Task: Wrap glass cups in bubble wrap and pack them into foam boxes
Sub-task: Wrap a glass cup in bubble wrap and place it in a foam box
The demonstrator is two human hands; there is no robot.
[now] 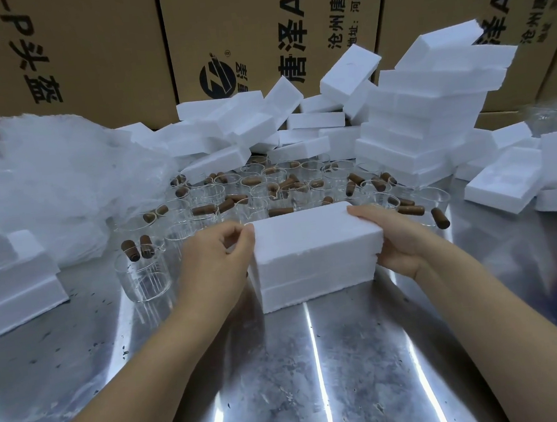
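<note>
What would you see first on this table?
The white foam box in the middle, gripped at both ends by the left hand and right hand. Behind it stand many glass cups, and a leaning stack of foam boxes rises to the right.

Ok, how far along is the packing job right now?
Done: one foam box sits closed on the steel table, contents hidden. In hand: the left hand and right hand grip its ends. Still to do: many bare glass cups stand behind it, beside the bubble wrap pile; whether the stacked boxes at right are filled, I cannot tell.
</note>
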